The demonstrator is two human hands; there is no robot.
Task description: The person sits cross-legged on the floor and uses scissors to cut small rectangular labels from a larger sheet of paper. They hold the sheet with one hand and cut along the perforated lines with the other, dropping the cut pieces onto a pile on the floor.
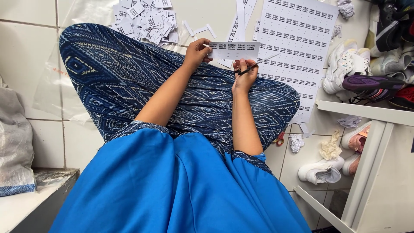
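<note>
Head view, looking down: nearest is a bright blue cloth top (181, 185), and beyond it a lap in dark blue patterned fabric trousers (129, 82), legs crossed on the white tiled floor (26, 56). Both forearms reach out over the lap. The left hand (197, 52) pinches the left end of a narrow white paper strip of printed labels (235, 50) between thumb and fingers, holding it level with its long axis running left to right. The right hand (245, 71) sits just below the strip's right half, fingers closed through the handles of a pair of small black-handled scissors (258, 64) whose blades angle up and to the right; they seem slightly parted, though the blades are too thin here to be sure. So the strip lies just above and ahead of the scissor hand, which is the nearer one to its free end. Farther out, a heap of cut white paper labels (146, 19) lies to the left on clear plastic sheeting (64, 86), a large uncut white sheet of printed labels (297, 39) lies to the right, and sports shoes (345, 64) crowd a white shelf frame (371, 125).
</note>
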